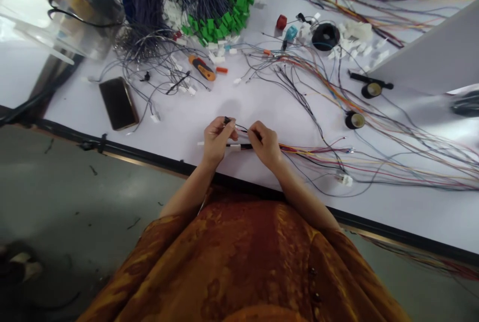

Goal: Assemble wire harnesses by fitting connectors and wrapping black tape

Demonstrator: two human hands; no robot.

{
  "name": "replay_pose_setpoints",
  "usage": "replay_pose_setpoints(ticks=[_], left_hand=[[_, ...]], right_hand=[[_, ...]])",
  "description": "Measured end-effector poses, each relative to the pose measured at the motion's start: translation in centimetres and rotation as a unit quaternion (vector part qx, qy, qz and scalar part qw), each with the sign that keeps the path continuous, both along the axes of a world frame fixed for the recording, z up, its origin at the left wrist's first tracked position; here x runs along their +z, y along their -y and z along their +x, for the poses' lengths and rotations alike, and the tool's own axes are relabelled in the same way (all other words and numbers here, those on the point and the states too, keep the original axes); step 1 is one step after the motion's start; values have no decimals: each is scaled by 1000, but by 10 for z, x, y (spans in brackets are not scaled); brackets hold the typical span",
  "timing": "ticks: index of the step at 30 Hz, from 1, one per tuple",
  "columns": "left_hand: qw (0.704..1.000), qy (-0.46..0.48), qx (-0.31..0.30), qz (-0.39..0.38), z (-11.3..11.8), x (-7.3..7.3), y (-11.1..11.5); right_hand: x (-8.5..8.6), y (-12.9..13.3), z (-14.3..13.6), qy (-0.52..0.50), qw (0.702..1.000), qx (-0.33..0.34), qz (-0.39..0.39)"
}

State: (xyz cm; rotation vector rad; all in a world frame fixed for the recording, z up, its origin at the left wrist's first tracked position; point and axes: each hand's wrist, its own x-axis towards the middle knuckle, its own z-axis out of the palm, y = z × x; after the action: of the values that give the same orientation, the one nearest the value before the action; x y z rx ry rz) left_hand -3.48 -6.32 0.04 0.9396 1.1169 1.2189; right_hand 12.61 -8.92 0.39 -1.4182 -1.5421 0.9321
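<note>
Head view: left hand (216, 138) pinched on a small black connector (226, 120), right hand (266, 145) clamped on thin wires (242, 129), both on the near side of the orange cutter (204, 68). Should be light: connector stiff, wires limp, likely fragile where crimped; grip the connector.

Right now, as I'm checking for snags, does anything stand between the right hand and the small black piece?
Only the left hand, which grips the black piece, and thin wires leading to the right hand; nothing else visible.
</note>
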Motion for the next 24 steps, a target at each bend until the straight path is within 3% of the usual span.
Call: replay_pose_setpoints(ticks=[4, 7, 11, 24], left_hand=[[1000, 28, -9, 11, 0, -2, 2], [998, 48, -12, -24, 2, 0, 3], [997, 7, -38, -71, -4, 3, 2], [988, -91, -120, -14, -38, 11, -1]], right_hand=[[0, 7, 5, -22, 998, 44, 40], [-2, 9, 7, -35, 997, 44, 48], [-3, 8, 8, -45, 998, 36, 32], [-3, 8, 10, -46, 996, 71, 32]])
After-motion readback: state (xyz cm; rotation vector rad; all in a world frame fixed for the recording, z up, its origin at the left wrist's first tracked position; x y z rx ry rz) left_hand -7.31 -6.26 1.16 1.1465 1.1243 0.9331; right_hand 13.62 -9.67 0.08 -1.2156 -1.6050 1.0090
